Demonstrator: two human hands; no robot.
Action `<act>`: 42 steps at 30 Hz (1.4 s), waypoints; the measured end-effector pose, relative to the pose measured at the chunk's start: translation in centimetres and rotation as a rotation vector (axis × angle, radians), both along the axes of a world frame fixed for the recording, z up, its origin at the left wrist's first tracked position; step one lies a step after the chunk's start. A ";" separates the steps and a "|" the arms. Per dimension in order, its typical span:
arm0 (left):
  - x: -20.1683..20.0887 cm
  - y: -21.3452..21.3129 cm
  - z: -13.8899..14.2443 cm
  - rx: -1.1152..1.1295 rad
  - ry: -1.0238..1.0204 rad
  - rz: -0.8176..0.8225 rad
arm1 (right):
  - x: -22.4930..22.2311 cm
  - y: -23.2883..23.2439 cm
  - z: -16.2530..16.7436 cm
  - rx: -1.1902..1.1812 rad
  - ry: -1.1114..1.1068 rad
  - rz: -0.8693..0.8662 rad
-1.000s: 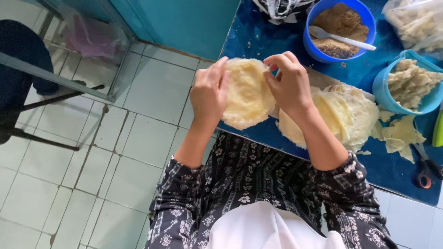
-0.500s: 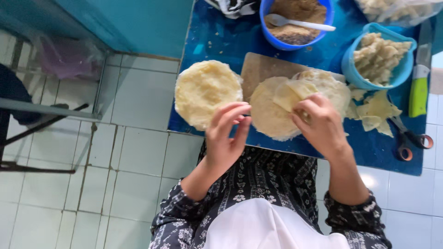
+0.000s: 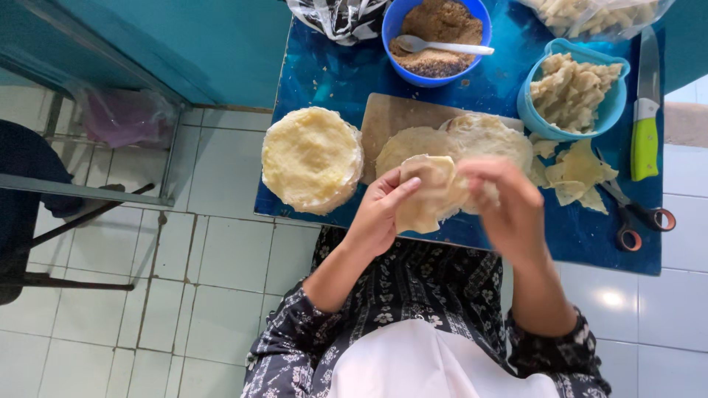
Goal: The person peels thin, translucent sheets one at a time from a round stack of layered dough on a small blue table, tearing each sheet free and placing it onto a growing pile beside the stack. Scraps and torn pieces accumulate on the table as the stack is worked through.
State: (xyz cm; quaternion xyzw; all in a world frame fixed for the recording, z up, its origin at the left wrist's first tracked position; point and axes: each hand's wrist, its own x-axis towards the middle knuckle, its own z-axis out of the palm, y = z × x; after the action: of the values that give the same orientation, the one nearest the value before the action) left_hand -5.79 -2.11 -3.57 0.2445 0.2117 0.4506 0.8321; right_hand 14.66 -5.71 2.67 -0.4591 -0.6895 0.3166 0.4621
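A thin, pale dough wrapper (image 3: 431, 193) is held up over the near edge of the blue bench (image 3: 324, 74) by both hands. The left hand (image 3: 380, 214) supports it from beneath, thumb laid on top and fingers (image 3: 404, 188) closed lightly under its left edge, apparently so that the limp sheet is kept from sagging. The right hand (image 3: 505, 206) is blurred; its fingers seem to be curled over the wrapper's right edge, though how tightly cannot be told.

Just beyond the wrapper, a wooden cutting board (image 3: 394, 118) is seen with more round wrappers (image 3: 479, 136) laid flat on it, within easy reach. To the left of the board, a tall stack of round wrappers (image 3: 312, 158) is set near the bench's corner. To the right of the board, torn dough scraps (image 3: 579, 173) are gathered beside scissors (image 3: 634, 217) and a green-handled knife (image 3: 645, 110). Farther back from the board, a light blue bowl of folded dough pieces (image 3: 571, 88) and a darker blue bowl of brown filling (image 3: 435, 37) with a spoon (image 3: 442, 48) are placed.
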 end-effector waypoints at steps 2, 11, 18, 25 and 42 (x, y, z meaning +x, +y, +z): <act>-0.8 -0.4 0.6 0.105 0.100 0.020 | 1.0 1.9 -1.7 -0.291 0.266 -0.030; -8.7 -0.3 5.8 0.662 0.886 0.360 | -1.9 6.2 -3.1 -0.503 0.705 0.555; -15.0 -0.1 8.9 0.480 1.049 0.556 | -10.2 10.4 0.9 -0.506 0.372 0.440; -15.9 4.7 6.4 0.578 1.261 0.665 | -14.6 14.1 0.6 -0.390 -0.068 0.187; -15.2 5.4 4.0 0.772 1.675 0.850 | -15.0 11.5 0.8 0.181 -0.508 -0.095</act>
State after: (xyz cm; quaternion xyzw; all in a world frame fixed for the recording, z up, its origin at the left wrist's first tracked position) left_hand -20.97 3.30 0.46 0.6381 0.6361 0.4307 0.0512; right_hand -0.33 5.78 3.45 -0.5127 -0.7864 0.1063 0.3278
